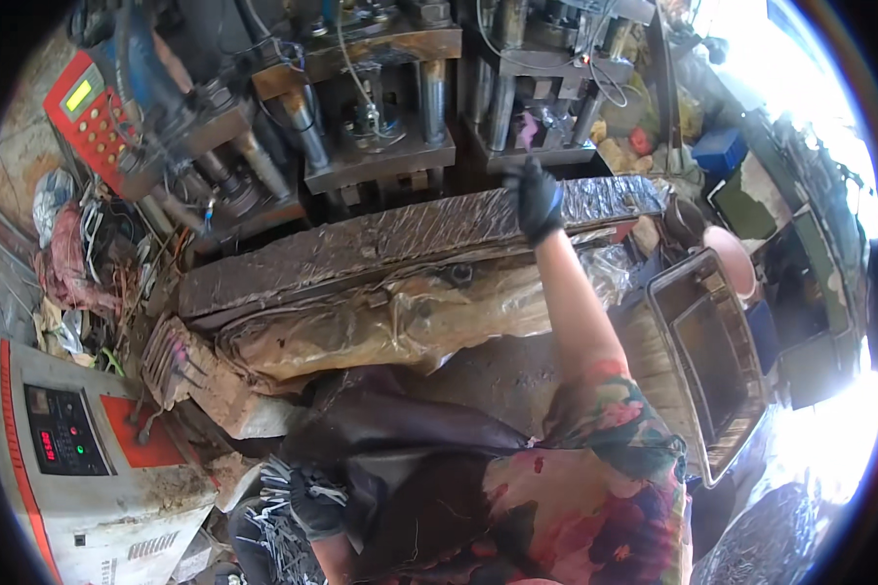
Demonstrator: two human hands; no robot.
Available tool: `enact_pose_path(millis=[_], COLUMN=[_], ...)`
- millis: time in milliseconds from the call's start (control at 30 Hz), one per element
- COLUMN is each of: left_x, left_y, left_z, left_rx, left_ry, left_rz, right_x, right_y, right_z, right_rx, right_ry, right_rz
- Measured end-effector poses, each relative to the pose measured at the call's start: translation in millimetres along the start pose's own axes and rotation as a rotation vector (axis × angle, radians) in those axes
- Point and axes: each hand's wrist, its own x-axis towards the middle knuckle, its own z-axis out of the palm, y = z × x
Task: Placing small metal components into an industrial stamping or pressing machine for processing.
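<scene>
My right hand (537, 207), in a dark glove, reaches out over a long bench toward the right-hand press (546, 156). Its fingers look drawn together, and what they hold, if anything, is too small to make out. Just beyond the fingertips shows a pink patch (527, 130) at the press opening; whether they touch, I cannot tell. Low on the left, my left hand (318, 502), also gloved, is closed around a bunch of thin grey metal strips (278, 480). More loose strips (268, 536) lie in a dark container beneath it.
A middle press (380, 161) and a left press (234, 175) stand behind the plastic-wrapped bench (361, 244). At left are a red keypad box (93, 122) and a white control cabinet (98, 487). A metal-rimmed tray (707, 361) stands to the right, near a blue box (720, 149).
</scene>
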Motion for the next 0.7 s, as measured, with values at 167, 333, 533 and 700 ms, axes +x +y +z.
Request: enact_pose_path(millis=[167, 333, 533, 700], left_x=[7.9, 8.7, 1.5, -5.9], left_y=[-2.6, -5.0, -1.0, -3.9], left_z=[0.1, 9.2, 20.8, 34.5], left_rx=[0.079, 0.072, 0.067, 0.087], left_ry=[0.123, 0.118, 0.056, 0.133], left_rz=[0.036, 0.055, 0.037, 0.051], right_x=[101.8, 120.4, 112.9, 123.4], right_y=[-10.2, -4.8, -13.7, -3.0], right_z=[-28.5, -27.0, -31.0, -43.2], right_rx=[0.012, -0.147, -0.073, 0.067], right_ry=[0.274, 0.239, 0.189, 0.203], right_rz=[0.089, -0.004, 0.044, 0.067])
